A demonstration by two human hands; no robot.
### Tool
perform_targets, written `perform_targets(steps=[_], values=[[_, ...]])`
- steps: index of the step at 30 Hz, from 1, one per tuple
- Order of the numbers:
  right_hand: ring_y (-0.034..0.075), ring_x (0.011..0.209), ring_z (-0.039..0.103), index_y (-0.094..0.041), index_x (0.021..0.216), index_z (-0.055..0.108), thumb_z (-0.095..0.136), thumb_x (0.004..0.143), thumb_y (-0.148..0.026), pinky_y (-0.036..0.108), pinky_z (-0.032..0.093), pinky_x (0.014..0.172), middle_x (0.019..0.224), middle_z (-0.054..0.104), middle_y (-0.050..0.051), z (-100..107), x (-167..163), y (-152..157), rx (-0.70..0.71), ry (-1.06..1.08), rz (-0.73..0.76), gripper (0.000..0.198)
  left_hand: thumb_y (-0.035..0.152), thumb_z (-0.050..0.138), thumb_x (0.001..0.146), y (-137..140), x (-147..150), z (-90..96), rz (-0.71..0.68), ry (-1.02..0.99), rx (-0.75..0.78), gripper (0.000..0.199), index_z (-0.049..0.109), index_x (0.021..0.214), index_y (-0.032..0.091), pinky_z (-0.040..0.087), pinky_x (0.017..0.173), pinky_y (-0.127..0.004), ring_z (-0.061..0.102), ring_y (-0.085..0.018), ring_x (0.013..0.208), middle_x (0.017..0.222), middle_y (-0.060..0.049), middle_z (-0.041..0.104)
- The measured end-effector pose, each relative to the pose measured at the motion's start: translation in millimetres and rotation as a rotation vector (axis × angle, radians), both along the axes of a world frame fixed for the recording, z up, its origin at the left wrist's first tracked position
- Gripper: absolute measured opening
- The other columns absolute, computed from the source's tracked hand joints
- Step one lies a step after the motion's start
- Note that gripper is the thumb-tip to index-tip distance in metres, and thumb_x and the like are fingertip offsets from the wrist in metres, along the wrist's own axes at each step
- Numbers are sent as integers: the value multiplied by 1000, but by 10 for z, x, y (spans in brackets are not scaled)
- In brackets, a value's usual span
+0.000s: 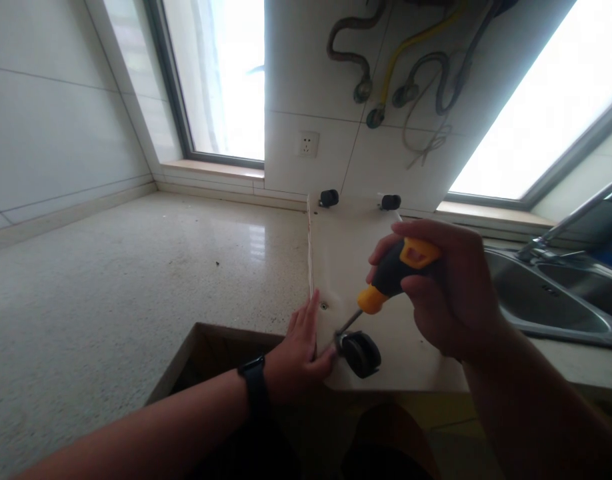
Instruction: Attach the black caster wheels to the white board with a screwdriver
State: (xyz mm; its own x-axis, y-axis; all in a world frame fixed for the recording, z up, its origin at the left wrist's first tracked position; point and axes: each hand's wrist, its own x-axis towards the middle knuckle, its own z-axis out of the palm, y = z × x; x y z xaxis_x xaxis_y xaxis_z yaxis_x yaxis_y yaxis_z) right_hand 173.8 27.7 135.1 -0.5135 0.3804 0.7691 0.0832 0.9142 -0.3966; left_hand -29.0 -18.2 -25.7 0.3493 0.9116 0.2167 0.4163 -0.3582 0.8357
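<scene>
My right hand (453, 287) grips a black and yellow screwdriver (391, 275), its shaft angled down-left to the base of a black caster wheel (361, 354). The wheel sits at the near left corner of a pale board (351, 260) lying on the counter. My left hand (299, 350), with a black watch on the wrist, presses against the board's left edge, thumb touching the caster's mount. Two more black casters (329, 197) (390, 201) stand at the board's far corners.
A speckled stone counter (126, 287) stretches left, with a rectangular cutout (211, 353) under my left wrist. A steel sink (561, 300) and tap (571, 220) lie to the right. Hoses (411, 73) and a wall socket (309, 144) are on the tiled wall between two windows.
</scene>
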Motion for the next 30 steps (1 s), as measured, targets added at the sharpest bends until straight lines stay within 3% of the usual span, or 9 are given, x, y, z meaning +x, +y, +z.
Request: perform_targets(steps=[4,9,12,15,18,24,30], values=[[19,80,66,-33,143,46,65,92,-22,37,58,66,111,65,6,47,-9,-47,12,-84,-6,56,39,60,92,-4,3,-7,7,-1,16,101,-6,164,14,14,127,-62,15,-37,157,170,-21,14],[23,100,70,-31,145,50,51,100,-24,42,61,79,136,61,9,152,-3,-196,-90,-123,-66,46,37,60,92,-1,6,-6,15,7,8,100,-6,164,17,10,127,-66,12,-38,157,170,-20,13],[24,109,69,-34,149,49,54,99,-23,43,61,86,137,61,8,211,11,-234,-98,-170,-75,51,38,60,93,-6,5,20,7,1,4,99,-6,164,17,11,127,-65,13,-37,157,170,-20,13],[22,101,68,-37,148,50,66,92,-20,39,60,78,122,65,6,254,10,-209,33,-201,-102,60,38,61,93,-11,3,34,3,1,4,99,-4,164,17,10,127,-65,12,-38,158,171,-20,12],[19,90,63,-33,139,59,72,88,-22,36,55,72,105,64,4,306,-1,-196,221,-238,-205,54,37,61,93,-4,3,14,6,6,16,99,-5,164,18,9,127,-67,11,-39,158,171,-18,12],[23,133,56,-33,146,52,49,98,-12,42,48,108,147,57,4,482,28,-279,151,-341,-216,53,45,57,95,14,-7,-45,16,53,23,98,-6,165,18,13,128,-63,13,-38,157,172,-17,11],[16,95,69,-24,130,65,64,96,-24,31,57,81,110,69,5,555,-13,-237,236,-369,-295,34,54,52,98,17,-32,0,-2,119,-8,96,-8,164,19,9,129,-63,8,-38,159,173,-15,6]])
